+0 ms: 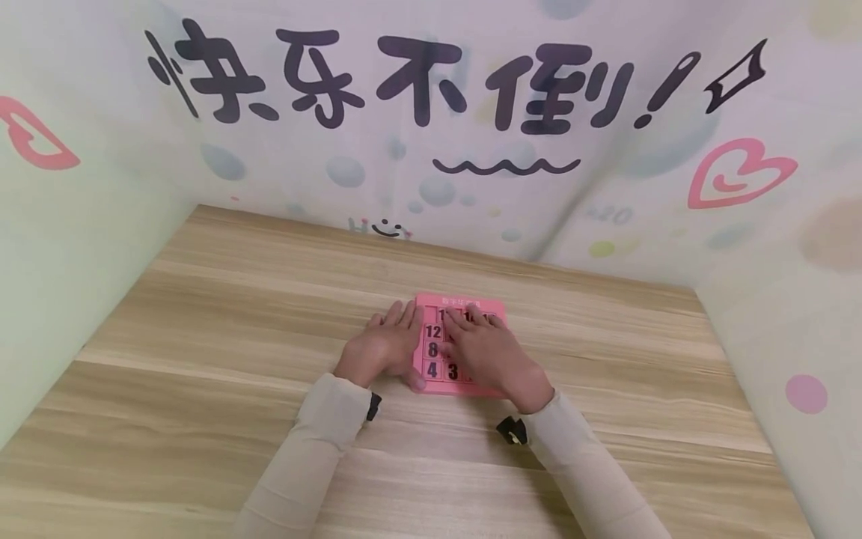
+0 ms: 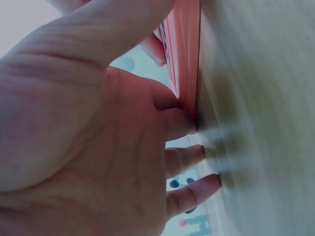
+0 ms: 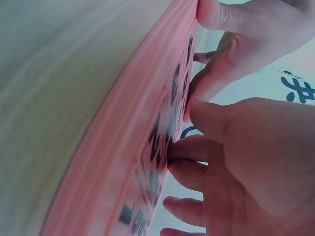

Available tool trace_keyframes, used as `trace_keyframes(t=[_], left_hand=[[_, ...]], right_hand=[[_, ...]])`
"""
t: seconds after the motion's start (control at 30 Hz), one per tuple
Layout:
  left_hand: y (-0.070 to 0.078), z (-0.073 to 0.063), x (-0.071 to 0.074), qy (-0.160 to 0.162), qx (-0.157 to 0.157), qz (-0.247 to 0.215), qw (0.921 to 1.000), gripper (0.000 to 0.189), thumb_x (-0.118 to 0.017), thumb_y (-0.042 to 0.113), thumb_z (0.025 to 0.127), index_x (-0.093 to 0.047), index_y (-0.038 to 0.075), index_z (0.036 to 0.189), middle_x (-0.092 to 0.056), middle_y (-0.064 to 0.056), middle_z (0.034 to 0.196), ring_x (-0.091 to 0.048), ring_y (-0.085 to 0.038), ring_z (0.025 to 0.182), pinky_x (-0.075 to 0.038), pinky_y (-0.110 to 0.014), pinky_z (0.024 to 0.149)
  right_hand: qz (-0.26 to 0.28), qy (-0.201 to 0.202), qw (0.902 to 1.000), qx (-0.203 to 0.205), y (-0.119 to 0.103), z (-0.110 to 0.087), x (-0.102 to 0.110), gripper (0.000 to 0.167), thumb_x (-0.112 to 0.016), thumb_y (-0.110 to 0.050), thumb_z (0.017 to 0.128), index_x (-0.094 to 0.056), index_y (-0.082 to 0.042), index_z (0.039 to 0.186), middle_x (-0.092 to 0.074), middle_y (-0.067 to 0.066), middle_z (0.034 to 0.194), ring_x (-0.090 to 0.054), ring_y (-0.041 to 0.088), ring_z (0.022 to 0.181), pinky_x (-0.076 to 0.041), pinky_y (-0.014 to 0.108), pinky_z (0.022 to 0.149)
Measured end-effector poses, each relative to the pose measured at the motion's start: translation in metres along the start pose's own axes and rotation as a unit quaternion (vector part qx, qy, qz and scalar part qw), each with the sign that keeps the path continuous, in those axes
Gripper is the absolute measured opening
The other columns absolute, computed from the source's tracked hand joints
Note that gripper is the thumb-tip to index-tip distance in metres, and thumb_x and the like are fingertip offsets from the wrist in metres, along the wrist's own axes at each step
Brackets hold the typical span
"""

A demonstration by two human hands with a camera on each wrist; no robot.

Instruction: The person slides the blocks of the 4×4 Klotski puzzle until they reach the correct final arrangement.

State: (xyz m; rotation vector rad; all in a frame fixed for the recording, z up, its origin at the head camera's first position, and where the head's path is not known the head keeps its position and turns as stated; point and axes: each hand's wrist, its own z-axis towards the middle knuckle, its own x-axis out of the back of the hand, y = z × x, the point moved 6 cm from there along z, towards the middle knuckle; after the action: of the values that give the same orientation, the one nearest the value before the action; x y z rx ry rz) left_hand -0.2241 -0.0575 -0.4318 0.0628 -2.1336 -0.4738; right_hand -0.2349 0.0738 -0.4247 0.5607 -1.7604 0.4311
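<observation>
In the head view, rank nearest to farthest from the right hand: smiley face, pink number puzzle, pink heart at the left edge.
1. Pink number puzzle: under the right hand.
2. Smiley face: low on the back wall, leftward.
3. Pink heart: on the wall, far left.

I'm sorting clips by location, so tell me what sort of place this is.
Probably an indoor booth for tabletop activities: a wood-grain tabletop, pale printed walls at its back and both sides, and a pink number puzzle on it.
</observation>
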Motion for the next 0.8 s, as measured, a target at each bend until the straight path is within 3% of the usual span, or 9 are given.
trace_keyframes(t=[0.57, 0.8], left_hand=[[0.0, -0.001, 0.002, 0.002, 0.001, -0.001, 1.0, 0.121, -0.082, 0.042, 0.077, -0.001, 0.006, 0.159, 0.005, -0.01, 0.167, 0.009, -0.029, 0.154, -0.003, -0.048, 0.126], [-0.001, 0.0, 0.001, -0.001, 0.0, -0.005, 1.0, 0.121, -0.082, 0.042, 0.077, -0.002, 0.005, 0.159, 0.003, -0.011, 0.167, 0.009, -0.031, 0.154, -0.003, -0.049, 0.125]], right_hand=[[-0.006, 0.005, 0.9999, -0.013, 0.006, -0.005, 0.005, 0.059, -0.036, -0.047, 0.106, -0.036, -0.012, 0.154, -0.031, 0.005, 0.161, -0.025, 0.037, 0.149, -0.028, 0.059, 0.117], [-0.019, 0.005, 0.9998, 0.007, -0.009, -0.011, 0.005, 0.06, -0.042, -0.046, 0.104, -0.037, -0.013, 0.154, -0.032, 0.003, 0.16, -0.025, 0.034, 0.15, -0.028, 0.057, 0.118]])
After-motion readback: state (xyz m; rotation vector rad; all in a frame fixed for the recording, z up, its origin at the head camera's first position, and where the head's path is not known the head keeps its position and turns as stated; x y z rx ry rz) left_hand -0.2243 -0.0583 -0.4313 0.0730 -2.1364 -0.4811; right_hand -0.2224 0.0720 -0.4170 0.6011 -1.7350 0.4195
